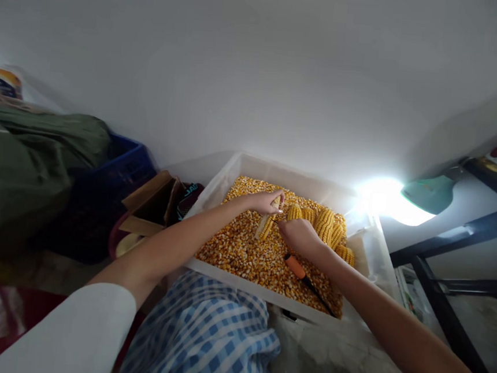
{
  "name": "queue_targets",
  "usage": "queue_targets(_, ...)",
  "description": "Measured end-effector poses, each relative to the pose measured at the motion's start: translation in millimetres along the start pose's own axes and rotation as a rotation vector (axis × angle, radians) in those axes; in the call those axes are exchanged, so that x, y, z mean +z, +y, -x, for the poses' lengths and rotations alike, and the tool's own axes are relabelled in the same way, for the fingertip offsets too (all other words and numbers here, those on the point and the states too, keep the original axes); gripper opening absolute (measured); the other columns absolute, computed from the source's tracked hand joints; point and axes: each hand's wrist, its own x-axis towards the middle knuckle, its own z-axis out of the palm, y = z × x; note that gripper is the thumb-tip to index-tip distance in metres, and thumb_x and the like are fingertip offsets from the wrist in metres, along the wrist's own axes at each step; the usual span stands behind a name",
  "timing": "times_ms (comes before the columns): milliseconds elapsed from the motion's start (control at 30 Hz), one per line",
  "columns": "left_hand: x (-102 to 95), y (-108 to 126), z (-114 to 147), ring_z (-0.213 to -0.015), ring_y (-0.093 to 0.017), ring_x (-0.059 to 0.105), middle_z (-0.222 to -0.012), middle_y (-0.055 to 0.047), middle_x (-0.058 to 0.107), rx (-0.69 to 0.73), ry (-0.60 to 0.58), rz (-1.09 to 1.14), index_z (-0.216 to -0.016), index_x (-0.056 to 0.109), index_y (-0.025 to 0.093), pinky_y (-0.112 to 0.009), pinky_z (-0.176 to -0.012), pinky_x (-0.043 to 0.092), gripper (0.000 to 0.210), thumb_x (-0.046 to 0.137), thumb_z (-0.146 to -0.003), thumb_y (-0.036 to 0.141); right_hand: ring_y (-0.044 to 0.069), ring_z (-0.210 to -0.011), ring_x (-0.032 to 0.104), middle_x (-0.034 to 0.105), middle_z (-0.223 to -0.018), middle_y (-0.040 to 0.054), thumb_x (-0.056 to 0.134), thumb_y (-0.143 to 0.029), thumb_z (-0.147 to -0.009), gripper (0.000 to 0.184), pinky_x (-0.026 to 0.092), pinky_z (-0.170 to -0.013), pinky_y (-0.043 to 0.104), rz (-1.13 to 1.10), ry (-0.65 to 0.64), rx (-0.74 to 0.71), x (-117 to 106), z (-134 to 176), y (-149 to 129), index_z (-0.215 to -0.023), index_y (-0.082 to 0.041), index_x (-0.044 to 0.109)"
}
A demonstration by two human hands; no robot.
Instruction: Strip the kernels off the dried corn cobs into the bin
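Observation:
My left hand [268,203] is closed around the upper end of a corn cob [264,227], which slants down over a bed of loose kernels [243,244]. Part of this cob looks stripped pale, while yellow rows remain along one side. Close to the cob's right side, my right hand [300,236] has its fingers curled in. A small dark tip shows at those fingers, but what they hold is hidden. Whole yellow corn cobs [324,225] lie just beyond the right hand. Below it, a tool with an orange handle [295,266] and dark shaft rests on the kernels.
A white plastic bin [217,192] holds the corn against the wall. To its left are an open cardboard box [147,201] and a blue crate [133,162] with green cloth [38,145]. A lit green lamp [428,193] and dark metal shelf frame [431,289] stand right.

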Motion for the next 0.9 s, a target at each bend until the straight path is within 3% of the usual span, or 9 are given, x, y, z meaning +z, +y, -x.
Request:
queue_targets(133, -0.7, 1, 1, -0.051, -0.010, 0.040, -0.059, 0.005, 0.043, 0.011, -0.019, 0.002, -0.107, 0.039, 0.020, -0.020, -0.049, 0.028, 0.043, 0.051, -0.071, 0.041, 0.015, -0.067, 0.058, 0.064, -0.074, 0.0089, 0.032, -0.024, -0.088, 0.031, 0.029, -0.058, 0.024, -0.021, 0.011, -0.048, 1, -2, 10, -0.083, -0.014, 0.061)
queue_targets(367, -1.8, 6, 2, -0.052, -0.009, 0.036, -0.058, 0.006, 0.038, 0.149, -0.054, -0.004, -0.101, 0.041, 0.021, -0.019, -0.051, 0.027, 0.040, 0.052, -0.071, 0.045, 0.011, -0.060, 0.051, 0.063, -0.070, 0.0072, 0.033, -0.030, -0.088, 0.034, 0.022, -0.055, 0.024, -0.107, 0.029, -0.130, -7, 2, 27, -0.081, -0.014, 0.062)
queue_targets(667, -4.6, 12, 3, -0.058, -0.008, 0.035, -0.066, 0.005, 0.039, 0.274, -0.165, 0.064, -0.098, 0.042, 0.021, -0.018, -0.056, 0.030, 0.033, 0.052, -0.072, 0.039, 0.008, -0.056, 0.048, 0.063, -0.068, 0.0025, 0.039, -0.032, -0.086, 0.031, 0.023, -0.055, 0.021, -0.321, 0.061, -0.226, 0, 1, 46, -0.085, -0.018, 0.067)
queue_targets(767, -4.6, 14, 3, -0.058, -0.008, 0.035, -0.065, 0.005, 0.038, 0.265, -0.202, 0.072, -0.100, 0.041, 0.021, -0.018, -0.057, 0.031, 0.032, 0.051, -0.073, 0.037, 0.007, -0.055, 0.048, 0.065, -0.069, 0.0015, 0.040, -0.033, -0.086, 0.030, 0.025, -0.054, 0.020, -0.397, 0.071, -0.237, 4, 0, 51, -0.088, -0.020, 0.067)
queue_targets(900, -6.7, 11, 3, -0.062, -0.009, 0.038, -0.071, 0.005, 0.041, 0.213, -0.158, 0.062, -0.100, 0.040, 0.022, -0.019, -0.060, 0.033, 0.033, 0.049, -0.074, 0.039, 0.006, -0.049, 0.043, 0.063, -0.063, 0.0003, 0.042, -0.032, -0.085, 0.029, 0.025, -0.054, 0.020, -0.419, 0.083, -0.219, 3, 0, 50, -0.091, -0.020, 0.068)
